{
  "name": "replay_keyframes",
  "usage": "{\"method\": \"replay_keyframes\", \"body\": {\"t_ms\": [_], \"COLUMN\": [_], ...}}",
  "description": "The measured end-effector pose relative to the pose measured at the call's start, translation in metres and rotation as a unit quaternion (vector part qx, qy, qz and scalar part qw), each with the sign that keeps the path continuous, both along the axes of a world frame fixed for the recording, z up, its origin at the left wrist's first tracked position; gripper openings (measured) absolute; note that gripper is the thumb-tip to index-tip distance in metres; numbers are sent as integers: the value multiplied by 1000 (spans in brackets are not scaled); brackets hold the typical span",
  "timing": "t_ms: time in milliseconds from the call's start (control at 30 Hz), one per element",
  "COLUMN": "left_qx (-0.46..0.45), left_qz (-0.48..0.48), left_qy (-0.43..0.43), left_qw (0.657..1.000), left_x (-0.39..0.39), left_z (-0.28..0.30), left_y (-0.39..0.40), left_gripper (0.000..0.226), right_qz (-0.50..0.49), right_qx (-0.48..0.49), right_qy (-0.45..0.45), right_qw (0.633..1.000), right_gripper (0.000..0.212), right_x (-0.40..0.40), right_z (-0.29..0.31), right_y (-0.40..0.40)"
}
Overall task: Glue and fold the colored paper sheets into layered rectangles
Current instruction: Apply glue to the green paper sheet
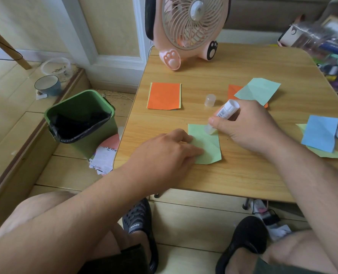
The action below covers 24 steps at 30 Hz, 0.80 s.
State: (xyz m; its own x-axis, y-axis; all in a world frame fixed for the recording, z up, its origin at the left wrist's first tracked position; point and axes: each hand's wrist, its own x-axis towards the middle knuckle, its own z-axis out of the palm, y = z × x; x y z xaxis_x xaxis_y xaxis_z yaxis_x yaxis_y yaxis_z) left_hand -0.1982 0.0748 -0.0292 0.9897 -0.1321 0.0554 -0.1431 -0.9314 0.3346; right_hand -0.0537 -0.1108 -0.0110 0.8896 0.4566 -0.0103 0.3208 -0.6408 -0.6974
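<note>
- A light green sheet lies flat on the wooden table, near the front edge, between the two hands.
- The left hand rests on the sheet's left edge, fingers fairly straight and pressing the paper down.
- The right hand grips a white glue stick, fingers curled round it; the stick tilts, its tip touching the sheet's upper right corner.
- The glue stick's clear cap stands on the table just beyond the sheet.
- An orange sheet on a yellow-green one lies further back to the left.
- A pale green sheet over an orange one lies behind the right hand.
- A blue sheet lies on a yellow-green one at the right edge.
- A pink fan stands at the back of the table.
</note>
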Motion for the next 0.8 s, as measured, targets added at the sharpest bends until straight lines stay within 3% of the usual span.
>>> {"method": "replay_keyframes", "body": {"t_ms": [200,367,600,700,800], "left_qx": [66,-34,-72,-50,4], "left_qz": [20,96,148,173,214], "left_qy": [-48,-53,-64,-59,-29], "left_qw": [996,993,984,982,976], "left_x": [2,15,15,15,19], "left_z": [-3,-9,-16,-14,-10], "left_y": [3,8,10,11,19], "left_gripper": [46,24,17,35,76], "right_qz": [-3,-4,-5,-10,-11], "right_qx": [-1,-4,2,5,4], "right_qy": [-2,-5,-2,-6,-11], "right_qw": [1000,1000,1000,1000,1000], "right_gripper": [24,24,24,23,21], "right_x": [3,3,2,1,-1], "right_z": [0,1,1,2,2], "right_y": [-7,-9,-13,-14,-13]}}
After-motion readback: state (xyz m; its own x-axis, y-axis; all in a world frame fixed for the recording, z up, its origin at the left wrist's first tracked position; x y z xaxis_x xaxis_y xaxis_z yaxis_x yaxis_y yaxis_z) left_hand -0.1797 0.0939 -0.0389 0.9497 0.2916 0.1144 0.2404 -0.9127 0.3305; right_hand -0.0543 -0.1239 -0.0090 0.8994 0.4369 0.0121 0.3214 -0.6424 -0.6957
